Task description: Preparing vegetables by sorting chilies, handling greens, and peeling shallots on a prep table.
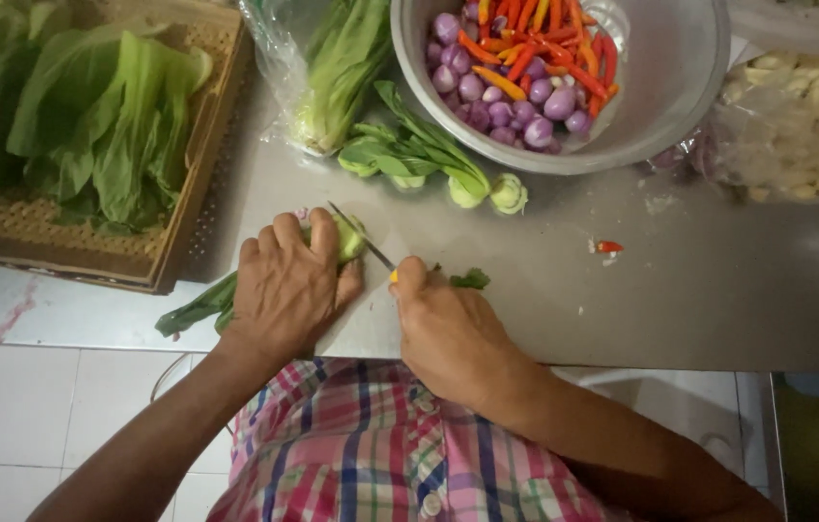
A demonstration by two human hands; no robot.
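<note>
Pressing down with our left hand (288, 285), we hold a bok choy (235, 290) flat on the grey surface (718, 280), fingers curled over its pale stem end. Its long axis runs slantwise: the stem base peeks out past our fingertips, the dark leaves trail out behind the wrist. Our right hand (448, 329) is closed around a small knife (361, 237), whose blade points up and away toward the left hand, meeting the stem base. Beyond both hands lie more bok choy (429, 164) and a metal bowl (680, 87) of shallots and chillies.
</note>
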